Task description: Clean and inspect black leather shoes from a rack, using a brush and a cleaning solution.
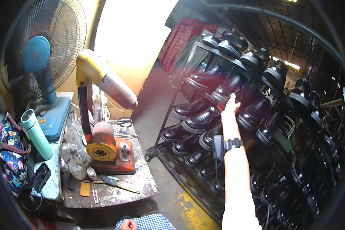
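Observation:
My right arm reaches out to a tall rack (161, 153) of black leather shoes. At the rack's middle tier, my right hand (230, 105) is closed at the toe end of a glossy black shoe (230, 87); some fingers are hidden behind it. More black shoes (198, 119) lie close below and beside this hand, with their soles tilted toward me. A dark band with a box-shaped device sits on my right wrist. Low at the bottom edge, my left hand (128, 224) rests with curled fingers on blue checkered cloth (151, 221); nothing shows in it.
Left of the rack stands a worn worktable (147, 183) with an orange-based machine (115, 151), scissors (124, 122), a brush (113, 181) and small cups. A blue fan (36, 53), mint bottle (37, 134) and floral bag (10, 153) are farther left. Red stacks (180, 42) rise behind.

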The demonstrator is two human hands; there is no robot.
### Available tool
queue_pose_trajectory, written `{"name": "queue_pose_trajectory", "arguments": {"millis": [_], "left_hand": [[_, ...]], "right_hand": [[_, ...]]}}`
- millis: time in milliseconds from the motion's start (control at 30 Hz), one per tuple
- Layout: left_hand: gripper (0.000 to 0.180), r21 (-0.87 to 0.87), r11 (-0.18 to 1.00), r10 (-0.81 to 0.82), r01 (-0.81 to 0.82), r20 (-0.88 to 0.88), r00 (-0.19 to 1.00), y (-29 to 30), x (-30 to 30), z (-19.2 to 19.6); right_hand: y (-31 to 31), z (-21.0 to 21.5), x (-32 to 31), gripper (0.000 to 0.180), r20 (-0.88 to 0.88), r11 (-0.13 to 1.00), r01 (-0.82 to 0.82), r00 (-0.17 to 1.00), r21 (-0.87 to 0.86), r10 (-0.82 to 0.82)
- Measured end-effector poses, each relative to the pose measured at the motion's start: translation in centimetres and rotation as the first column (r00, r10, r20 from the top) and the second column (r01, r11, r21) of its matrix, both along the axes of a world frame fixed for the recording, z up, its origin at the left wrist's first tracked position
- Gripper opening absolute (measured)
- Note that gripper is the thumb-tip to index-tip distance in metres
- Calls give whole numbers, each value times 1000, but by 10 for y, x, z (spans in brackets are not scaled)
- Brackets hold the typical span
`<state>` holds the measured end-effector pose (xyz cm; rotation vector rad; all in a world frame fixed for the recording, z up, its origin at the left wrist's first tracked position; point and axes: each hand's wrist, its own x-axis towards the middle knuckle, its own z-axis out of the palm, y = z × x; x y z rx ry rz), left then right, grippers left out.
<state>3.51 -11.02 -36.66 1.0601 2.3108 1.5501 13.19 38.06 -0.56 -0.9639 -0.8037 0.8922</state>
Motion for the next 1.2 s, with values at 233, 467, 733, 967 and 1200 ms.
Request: {"name": "queue_pose_trajectory", "arguments": {"millis": [233,467,733,967,1200], "left_hand": [[17,-181,981,-28,64,193,981,4,0,6],[21,-172,981,-54,88,196,979,9,-1,8],[25,-274,961,26,42,240,970,18,5,5],[19,-128,991,-10,36,199,980,21,6,-14],[14,-84,996,30,-11,224,974,20,4,10]], "right_hand": [[-26,-46,5,72,292,948,-212,946,237,139],[-11,-60,-56,78,303,829,-547,776,-112,553],[49,-28,-95,105,-208,763,-645,751,-33,626],[108,4,-110,54,-438,838,-546,755,-8,488],[10,-75,-75,36,-88,641,-761,635,102,768]]}}
